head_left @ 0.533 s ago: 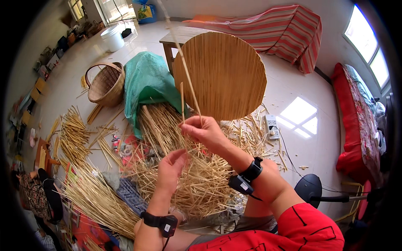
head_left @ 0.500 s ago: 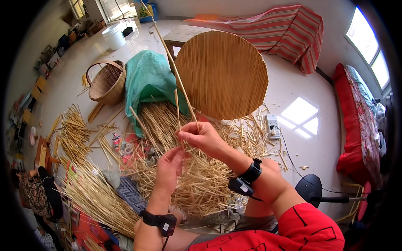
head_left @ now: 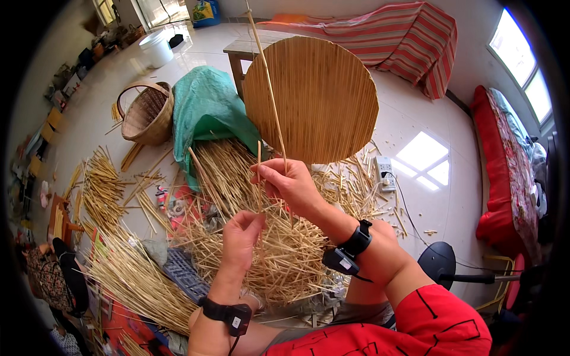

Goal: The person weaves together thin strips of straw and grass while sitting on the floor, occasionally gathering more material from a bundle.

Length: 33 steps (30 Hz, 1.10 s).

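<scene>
My right hand (head_left: pixel 292 185) is closed round a long, thin straw stalk (head_left: pixel 273 98), which rises from it past the round board and leans slightly left. A shorter stalk (head_left: pixel 259 155) stands upright at the fingertips of the same hand. Below and to the left, my left hand (head_left: pixel 240 240) pinches the lower part of that shorter stalk between thumb and fingers. Under both hands lies a loose heap of cut straw (head_left: pixel 279 255). Just beyond, a bundle of stalks (head_left: pixel 228 172) pokes out of a green woven sack (head_left: pixel 208 98).
A round board of straw strips (head_left: pixel 312 101) leans against a low wooden bench (head_left: pixel 234 50). Left of the sack is a wicker basket (head_left: pixel 145 115). Straw bundles (head_left: pixel 133 276) lie at my left. A power strip (head_left: pixel 386 173) with a cord sits on the right. Another person (head_left: pixel 50 273) is at the far left.
My right hand has shifted slightly right, farther from my left hand. The long stalk now stands more upright and shows below the right hand. The view has moved a little.
</scene>
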Available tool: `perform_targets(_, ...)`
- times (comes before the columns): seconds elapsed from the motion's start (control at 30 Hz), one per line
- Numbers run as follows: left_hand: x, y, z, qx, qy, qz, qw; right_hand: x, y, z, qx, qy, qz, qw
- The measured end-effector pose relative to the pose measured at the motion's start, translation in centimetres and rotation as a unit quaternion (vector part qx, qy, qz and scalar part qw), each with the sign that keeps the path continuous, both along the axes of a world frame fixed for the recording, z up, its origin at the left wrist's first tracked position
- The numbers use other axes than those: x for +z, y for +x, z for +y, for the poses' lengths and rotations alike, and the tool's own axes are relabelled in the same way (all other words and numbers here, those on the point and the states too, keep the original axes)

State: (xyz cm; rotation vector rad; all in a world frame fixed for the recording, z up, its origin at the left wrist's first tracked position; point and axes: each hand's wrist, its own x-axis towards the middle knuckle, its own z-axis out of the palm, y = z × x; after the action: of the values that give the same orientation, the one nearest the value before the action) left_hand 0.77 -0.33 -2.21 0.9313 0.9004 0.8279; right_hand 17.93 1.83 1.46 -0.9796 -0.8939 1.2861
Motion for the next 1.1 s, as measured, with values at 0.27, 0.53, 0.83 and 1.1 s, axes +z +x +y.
perform_targets(0.27,-0.3,0.26,-0.19,-0.006,0.017,0.03,0.999,0.8,0.36,-0.22,-0.019,0.0,-0.115,0.993)
perform_targets(0.53,-0.07,0.36,-0.24,0.0,0.051,0.076,0.996,0.28,0.21,-0.2,-0.063,0.015,-0.077,0.995)
perform_targets(0.83,-0.14,0.37,-0.31,0.003,0.072,0.087,0.994,0.36,0.23,-0.28,-0.066,0.02,-0.075,0.995)
perform_targets(1.1,-0.49,0.33,-0.35,0.002,0.071,0.089,0.993,0.57,0.31,-0.29,-0.056,0.009,-0.094,0.994)
